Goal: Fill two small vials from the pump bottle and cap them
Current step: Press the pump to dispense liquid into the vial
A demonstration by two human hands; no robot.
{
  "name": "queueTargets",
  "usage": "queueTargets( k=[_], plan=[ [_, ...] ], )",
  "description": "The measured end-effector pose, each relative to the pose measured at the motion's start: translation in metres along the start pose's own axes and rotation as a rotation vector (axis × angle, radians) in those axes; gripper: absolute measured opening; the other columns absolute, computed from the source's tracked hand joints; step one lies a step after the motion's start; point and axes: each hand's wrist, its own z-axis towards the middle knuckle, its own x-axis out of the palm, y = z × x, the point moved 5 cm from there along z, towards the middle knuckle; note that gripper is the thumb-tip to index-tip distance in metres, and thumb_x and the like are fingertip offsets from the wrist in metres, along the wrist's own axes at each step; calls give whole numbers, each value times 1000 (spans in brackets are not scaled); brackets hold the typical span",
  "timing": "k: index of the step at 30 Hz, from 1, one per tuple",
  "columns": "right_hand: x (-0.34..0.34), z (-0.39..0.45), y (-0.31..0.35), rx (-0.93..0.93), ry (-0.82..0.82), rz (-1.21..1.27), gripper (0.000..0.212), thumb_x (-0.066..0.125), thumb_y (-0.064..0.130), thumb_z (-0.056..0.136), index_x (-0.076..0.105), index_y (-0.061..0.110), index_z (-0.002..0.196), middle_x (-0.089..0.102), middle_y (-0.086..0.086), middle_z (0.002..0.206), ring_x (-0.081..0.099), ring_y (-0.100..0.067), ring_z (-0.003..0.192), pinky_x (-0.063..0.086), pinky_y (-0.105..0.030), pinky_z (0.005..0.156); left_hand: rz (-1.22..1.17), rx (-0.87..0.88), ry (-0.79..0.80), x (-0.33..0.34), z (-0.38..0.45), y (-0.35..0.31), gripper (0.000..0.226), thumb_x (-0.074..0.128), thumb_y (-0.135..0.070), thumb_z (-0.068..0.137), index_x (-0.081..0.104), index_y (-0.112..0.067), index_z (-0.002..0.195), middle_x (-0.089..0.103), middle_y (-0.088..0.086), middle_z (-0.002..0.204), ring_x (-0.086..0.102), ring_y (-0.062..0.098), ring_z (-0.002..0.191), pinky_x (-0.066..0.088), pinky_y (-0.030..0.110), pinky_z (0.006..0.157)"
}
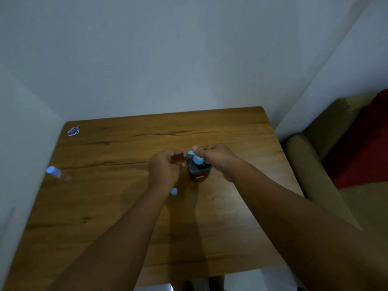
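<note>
While hands grasp vial [177,158] and pump bottle [197,164], mid-table [231,127], edges well apart.

Single view only, a wide-angle camera worn on the person's head, so no second view shares any of the scene. It looks forward and steeply down from above the near edge of the desk [117,206], which fills the lower half of the frame. Both forearms enter from the bottom edge and converge on the frame centre, where the left hand [162,166] and right hand [218,159] meet at the pump bottle [197,169]. Working distance is close, at arm's reach. Wide-lens distortion bends the desk edges. The wall [168,59] takes the upper half; a sofa [327,164] sits at the right edge.
</note>
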Motion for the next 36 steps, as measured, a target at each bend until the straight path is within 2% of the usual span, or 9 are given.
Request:
queueTargets(
  k=[6, 10, 13, 16, 21, 27, 29, 32, 36],
  plan=[
    [0, 5, 4, -14, -32, -30, 51, 69, 49, 93, 71, 12, 127, 68, -10, 132, 62, -26, 118, 51, -37, 94, 15, 15, -8, 0, 0, -1, 36, 82, -2, 74, 77, -20, 105, 74, -4, 107, 65, 8, 100, 49, 22, 89],
    [-1, 1, 2, 8, -10, 2, 57, 70, 51, 91, 67, 12, 133, 65, -11, 138, 60, -27, 125, 50, -46, 107, 17, 10, -4, 0, -2, -3, 36, 80, -2, 76, 76, -20, 107, 74, -5, 108, 66, 9, 101, 50, 23, 89],
    [-1, -1, 2, 9, 22, -12, 63, 69, 52, 92, 63, 10, 138, 62, -12, 142, 58, -28, 129, 47, -48, 110, 9, 24, -5, -2, -2, -3, 35, 78, 0, 78, 76, -18, 108, 75, -3, 108, 67, 10, 101, 54, 29, 92],
    [0, 0, 2, -2, 6, -8, 60, 68, 52, 92, 64, 11, 136, 63, -11, 141, 58, -28, 128, 48, -45, 108, 6, 37, -12, -2, -1, -2, 34, 80, -1, 77, 76, -19, 106, 75, -4, 106, 67, 8, 98, 52, 21, 86],
    [-1, 3, 5, 8, -4, -26, 52, 70, 49, 92, 69, 13, 129, 67, -9, 134, 62, -25, 121, 46, -36, 91, 6, 7, -2, -1, -1, -2, 37, 81, -1, 75, 75, -18, 109, 74, -3, 110, 66, 12, 105, 53, 34, 97],
    [0, -1, 5, -12, 3, -60, 62, 67, 54, 92, 65, 11, 136, 65, -11, 139, 60, -27, 125, 49, -39, 100, 18, 7, -3, -4, -3, -3, 38, 81, -3, 77, 75, -18, 110, 74, -3, 111, 66, 12, 106, 53, 35, 97],
    [0, 1, 4, -9, -8, -54, 61, 68, 54, 92, 66, 11, 134, 65, -11, 138, 61, -28, 124, 48, -38, 97, 7, 13, -4, -3, -2, -2, 37, 81, -3, 76, 75, -17, 109, 74, -3, 110, 66, 11, 103, 53, 31, 94],
    [1, 6, 5, -37, -45, -55, 53, 69, 52, 92, 71, 12, 127, 68, -10, 133, 62, -23, 112, 47, -35, 88, -14, 24, -14, -2, -2, 0, 35, 81, 0, 74, 77, -16, 104, 75, -2, 104, 66, 8, 94, 48, 20, 85],
    [1, 4, 3, -33, -52, -30, 54, 70, 51, 92, 69, 12, 129, 66, -10, 137, 61, -27, 122, 48, -36, 90, -11, 8, -1, 0, -2, 0, 37, 81, -1, 75, 76, -17, 107, 74, -4, 107, 64, 6, 97, 47, 21, 86]
  ],
)
